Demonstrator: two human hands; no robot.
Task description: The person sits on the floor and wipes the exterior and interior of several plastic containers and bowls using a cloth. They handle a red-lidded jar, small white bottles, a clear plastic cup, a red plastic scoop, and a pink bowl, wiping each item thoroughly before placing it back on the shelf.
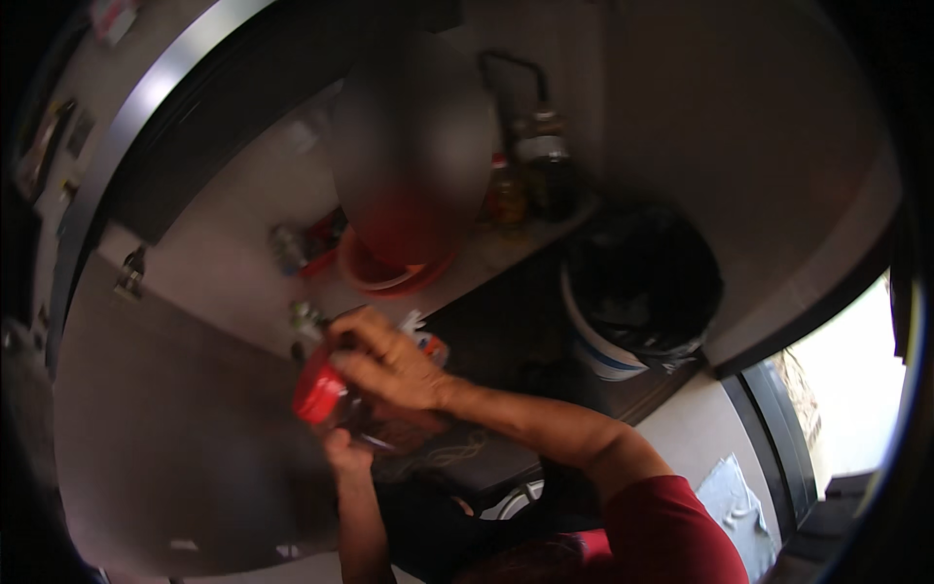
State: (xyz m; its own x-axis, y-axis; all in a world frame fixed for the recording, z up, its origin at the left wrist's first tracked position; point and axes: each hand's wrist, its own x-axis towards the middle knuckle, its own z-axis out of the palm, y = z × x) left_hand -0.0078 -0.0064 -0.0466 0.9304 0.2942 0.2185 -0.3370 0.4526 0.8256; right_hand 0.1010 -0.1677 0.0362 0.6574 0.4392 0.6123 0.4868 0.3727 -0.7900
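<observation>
Left of centre, the red-lidded clear jar [352, 417] was gripped by the left hand [347, 452]; the grip of the right hand [394, 368] was unclear. Setting-down seemed not yet done.

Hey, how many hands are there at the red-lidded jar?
2: the left hand at the underside of the red-lidded jar, and the right hand over its upper side; some fingers are hidden.

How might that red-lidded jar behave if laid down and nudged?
The red-lidded jar would probably roll on its side, as its lid looks round. Its shiny, see-through wall may be slippery. It seems stiff, with no dent visible at the left hand, though blur hides detail.
</observation>
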